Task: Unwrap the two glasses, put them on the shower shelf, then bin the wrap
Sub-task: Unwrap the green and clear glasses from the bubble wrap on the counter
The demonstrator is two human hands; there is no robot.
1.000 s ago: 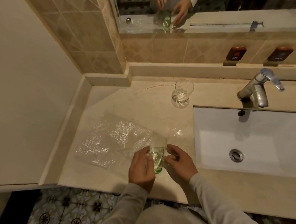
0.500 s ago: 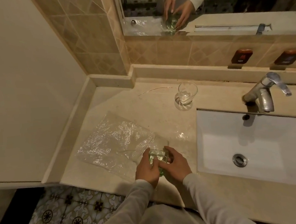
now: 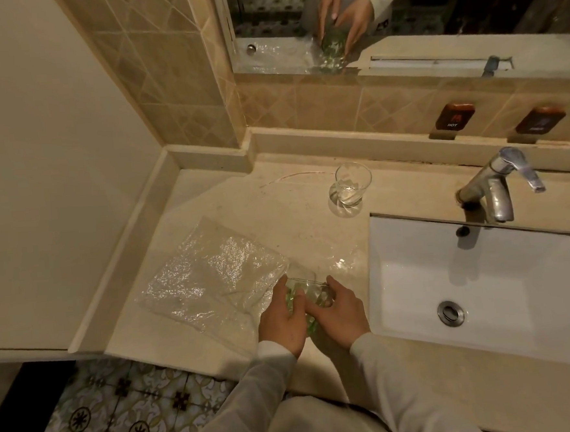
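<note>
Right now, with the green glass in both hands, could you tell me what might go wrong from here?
1. The left grip and right grip hold the green glass near the countertop's front edge; a slip could drop it onto the tiled floor.
2. The bubble wrap reaches right up to the glass; snagged film might tug it on lifting.
3. The clear glass stands close to the sink rim; a careless reach might knock it in.

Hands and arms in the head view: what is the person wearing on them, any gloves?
No gloves: the left hand and right hand are bare, with no ring or watch visible. The left sleeve and right sleeve are long, plain, off-white fabric, ending at the wrists.
</note>
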